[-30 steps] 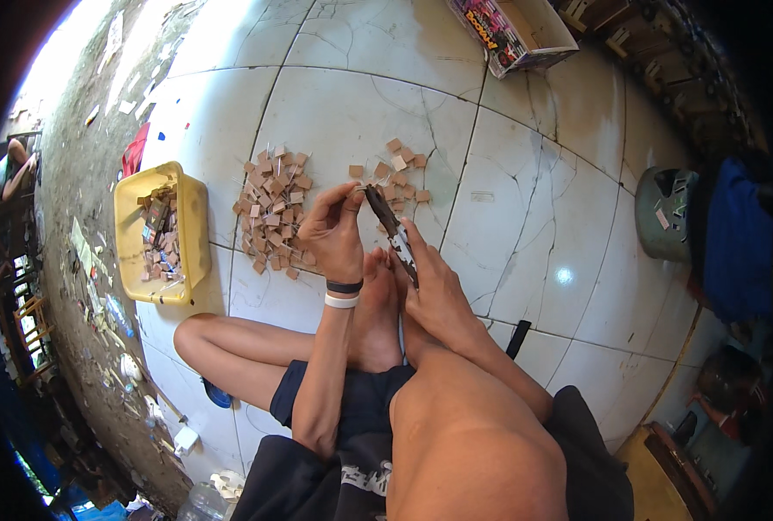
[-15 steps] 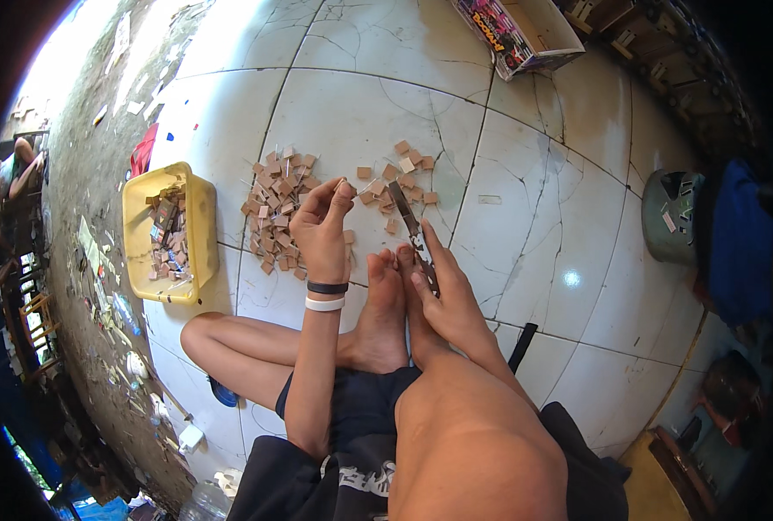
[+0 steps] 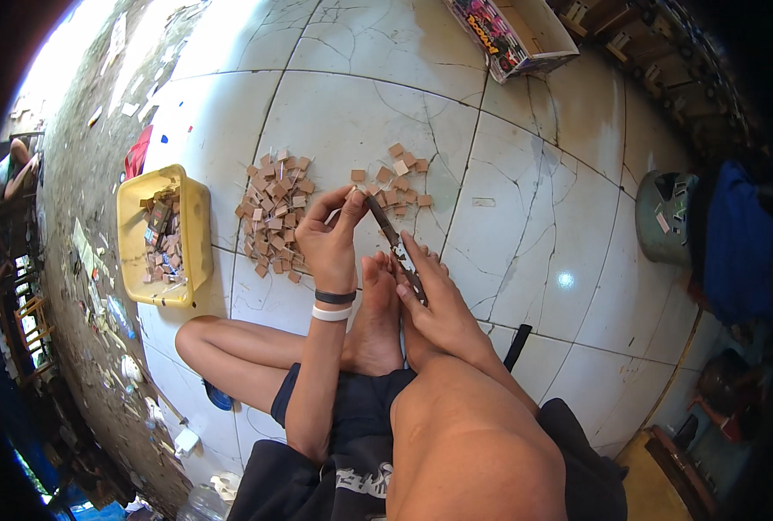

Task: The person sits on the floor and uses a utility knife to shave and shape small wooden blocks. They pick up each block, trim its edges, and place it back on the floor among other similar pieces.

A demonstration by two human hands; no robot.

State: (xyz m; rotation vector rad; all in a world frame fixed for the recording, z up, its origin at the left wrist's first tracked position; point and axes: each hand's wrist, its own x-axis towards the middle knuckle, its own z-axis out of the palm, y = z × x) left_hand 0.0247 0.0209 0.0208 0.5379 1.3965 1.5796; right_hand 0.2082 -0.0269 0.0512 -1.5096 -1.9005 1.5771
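Note:
My right hand (image 3: pixel 434 300) is closed around a long, flat, dark blade tool (image 3: pixel 384 219) with pale worn patches near the grip; I cannot tell whether it is a knife or a file. Its far end meets the fingertips of my left hand (image 3: pixel 330 230), which pinches a small piece, mostly hidden, that looks like one of the wooden blocks. Left of that hand lies a heap of brown wooden blocks (image 3: pixel 273 213), many with thin white sticks. Beyond the tool, a smaller group of blocks (image 3: pixel 399 178) is scattered on the tiles.
A yellow plastic basin (image 3: pixel 197 247) with blocks and small packets stands at the left. At the far right sits a printed cardboard box (image 3: pixel 538 62). A grey-green tub (image 3: pixel 655 230) is near a blue cloth (image 3: pixel 738 247). My bent legs and feet (image 3: pixel 378 317) frame the near side.
My right hand has shifted slightly left, bringing the blade's end against my left fingertips. The blade has turned and shows narrower. The whole view has shifted a little.

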